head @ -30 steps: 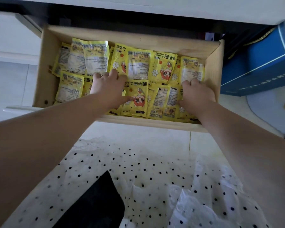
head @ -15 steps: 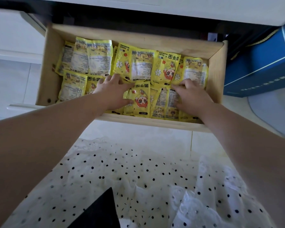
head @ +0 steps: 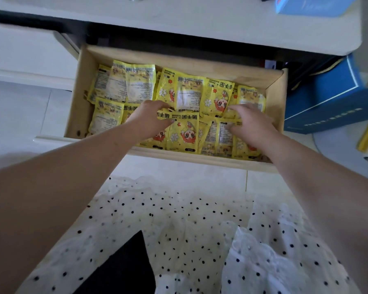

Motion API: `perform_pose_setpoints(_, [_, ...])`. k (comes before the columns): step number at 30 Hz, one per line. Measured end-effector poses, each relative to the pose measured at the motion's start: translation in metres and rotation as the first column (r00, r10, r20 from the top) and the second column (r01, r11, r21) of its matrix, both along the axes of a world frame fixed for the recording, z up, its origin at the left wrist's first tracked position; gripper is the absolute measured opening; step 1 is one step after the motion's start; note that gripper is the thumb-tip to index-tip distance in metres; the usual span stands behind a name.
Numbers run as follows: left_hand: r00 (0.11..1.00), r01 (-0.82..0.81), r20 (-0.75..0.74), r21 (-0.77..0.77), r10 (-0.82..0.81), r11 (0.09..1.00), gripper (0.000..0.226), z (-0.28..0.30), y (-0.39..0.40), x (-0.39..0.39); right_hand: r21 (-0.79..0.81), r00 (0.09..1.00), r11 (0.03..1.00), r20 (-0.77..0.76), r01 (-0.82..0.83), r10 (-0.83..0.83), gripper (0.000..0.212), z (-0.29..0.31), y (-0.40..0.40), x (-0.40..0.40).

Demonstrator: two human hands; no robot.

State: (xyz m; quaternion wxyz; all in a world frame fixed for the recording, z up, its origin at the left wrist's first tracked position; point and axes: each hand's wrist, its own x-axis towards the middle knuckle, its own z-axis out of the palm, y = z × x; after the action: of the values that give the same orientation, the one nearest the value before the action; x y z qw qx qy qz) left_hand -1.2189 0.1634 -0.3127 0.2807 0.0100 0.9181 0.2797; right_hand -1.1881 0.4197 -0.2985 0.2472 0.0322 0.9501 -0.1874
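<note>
**Slippery packets could ruck**

In the wooden drawer (head: 81,92), our right hand (head: 253,124) lies spread on hand-warmer packets (head: 185,134) at its front; our left hand (head: 151,119) covers others mid-drawer, whether pinching we cannot tell; a sideways push could ruck the overlapping rows.

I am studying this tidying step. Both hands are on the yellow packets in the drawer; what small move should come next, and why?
Probably the left hand should pull the front packet, whose top edge it seems to pinch, forward and lay it flat: it overlaps its neighbours, and the right hand rests open on the packets beside it.
</note>
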Motion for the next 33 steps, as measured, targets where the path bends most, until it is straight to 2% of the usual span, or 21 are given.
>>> perform_pose_setpoints(2, [0.984,-0.168,0.079,0.159,0.157,0.973,0.05,0.01,0.0,0.001,-0.079,1.0,0.997,0.02,0.023,-0.021,0.064,0.015,-0.012,-0.003])
perform_pose_setpoints(5, [0.92,-0.378,0.221,0.298,0.322,0.876,0.046,0.032,-0.004,0.006,-0.171,0.996,0.982,0.042,0.083,-0.077,0.062,0.045,-0.032,-0.007])
perform_pose_setpoints(11, [0.803,-0.586,0.346,0.308,0.486,0.749,0.039,0.128,-0.034,0.037,-0.221,0.982,0.967,0.165,0.124,-0.088,0.056,0.145,-0.079,0.002])
perform_pose_setpoints(16, [0.681,-0.731,0.375,0.301,0.628,0.613,0.029,0.236,-0.076,0.07,-0.262,0.978,0.965,0.207,0.02,0.036,0.054,0.247,-0.117,0.007])
perform_pose_setpoints(20, [0.602,-0.798,0.373,0.311,0.706,0.516,0.01,0.324,-0.105,0.099,-0.271,0.967,0.961,0.229,-0.047,0.112,0.053,0.323,-0.15,0.014])
perform_pose_setpoints(23, [0.545,-0.835,0.357,0.307,0.758,0.456,0.033,0.374,-0.126,0.134,-0.294,0.946,0.944,0.234,-0.152,0.225,0.053,0.368,-0.175,0.023])
perform_pose_setpoints(25, [0.495,-0.86,0.334,0.322,0.802,0.397,0.036,0.4,-0.135,0.163,-0.324,0.922,0.915,0.217,-0.241,0.32,0.054,0.391,-0.192,0.031])
perform_pose_setpoints(29, [0.318,-0.917,0.332,0.345,0.888,0.2,0.036,0.441,-0.133,0.238,-0.369,0.836,0.823,0.176,-0.432,0.519,0.054,0.431,-0.223,0.06])
perform_pose_setpoints(33, [0.119,-0.941,0.39,0.338,0.913,-0.022,0.037,0.468,-0.123,0.323,-0.382,0.704,0.71,0.186,-0.591,0.686,0.055,0.462,-0.255,0.108])
